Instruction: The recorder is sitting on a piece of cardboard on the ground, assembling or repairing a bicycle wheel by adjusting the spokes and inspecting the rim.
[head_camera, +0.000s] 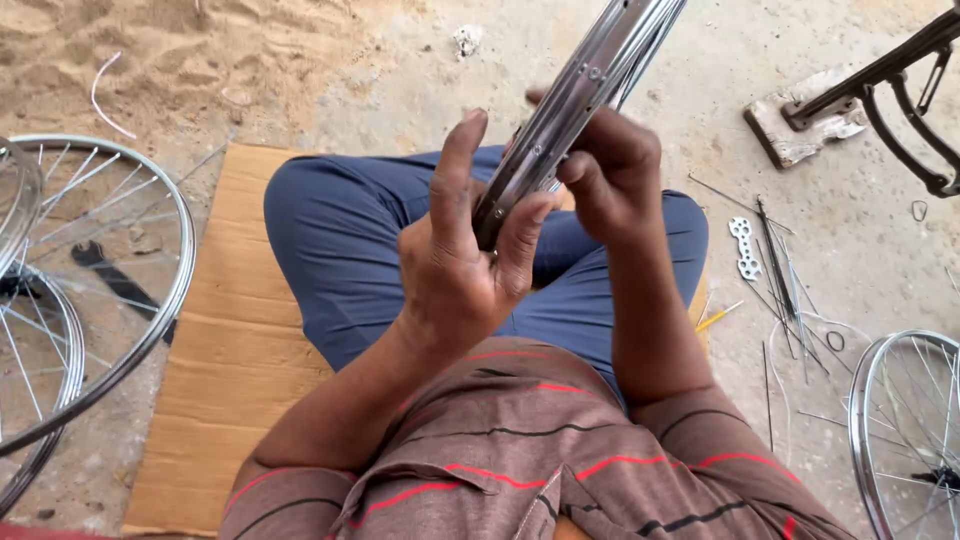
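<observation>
steel wheel rim (575, 95) gripped by both hands; cardboard sheet (235, 350) beneath.

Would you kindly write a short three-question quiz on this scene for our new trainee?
1. True or false: both hands grip the metal rim.
2. What lies under the seated person? A) cardboard sheet B) blue tarp C) wooden pallet
3. Fill in: the loose spokes lie on the ground on the person's ____ side.

Key:
1. True: the left hand and right hand both close on the rim.
2. A: the cardboard sheet.
3. Right, beside a flat white multi-hole wrench.
</observation>
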